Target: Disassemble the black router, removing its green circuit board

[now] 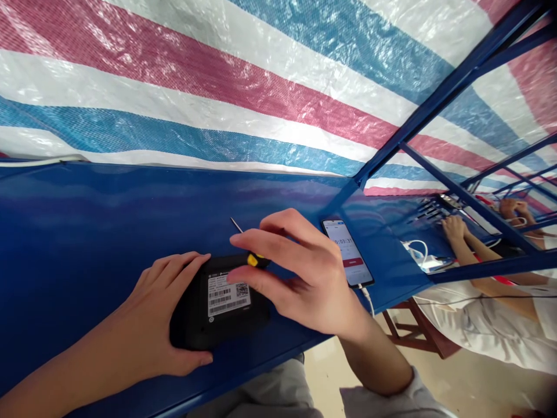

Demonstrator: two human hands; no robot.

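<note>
A black boxy device with a white printed label lies on the blue table, label side up. My left hand grips its left end, fingers along the far edge and thumb on the near side. Over the device's right part, my right hand pinches a small screwdriver with a yellow and black handle between thumb and index finger. A thin metal shaft shows past the index finger, pointing away to the left; part of it is hidden behind that finger.
A phone showing a running timer lies to the right, with a white cable plugged in. Blue metal frame bars rise beyond it. Striped plastic sheeting hangs behind the table. Another person's hands are farther right.
</note>
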